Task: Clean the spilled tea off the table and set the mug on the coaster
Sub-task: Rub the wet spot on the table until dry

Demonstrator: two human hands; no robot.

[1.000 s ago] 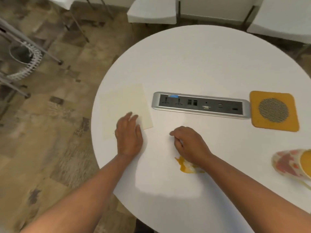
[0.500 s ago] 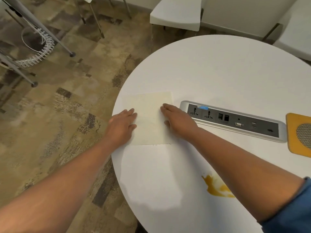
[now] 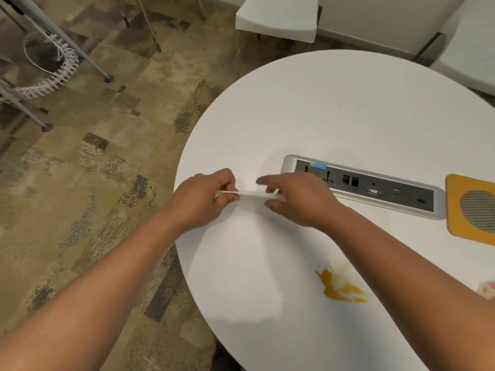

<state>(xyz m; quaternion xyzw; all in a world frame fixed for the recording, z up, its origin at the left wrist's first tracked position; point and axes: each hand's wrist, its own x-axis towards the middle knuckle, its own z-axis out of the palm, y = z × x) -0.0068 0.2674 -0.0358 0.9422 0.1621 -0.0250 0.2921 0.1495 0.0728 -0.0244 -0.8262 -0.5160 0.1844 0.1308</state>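
Smooth matt white table [image 3: 334, 108], brushed-metal socket panel [image 3: 364, 187], thin paper napkin [image 3: 251, 194]

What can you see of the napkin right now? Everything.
The napkin is a thin, pale cream sheet, paper by the look of it, seen nearly edge-on as a narrow blurred strip. It is pinched at one end by the left hand and at the other by the right hand, stretched between them just above the white table, near its left edge and left of the power strip. It looks dry and unstained. It is well clear of the tea spill.
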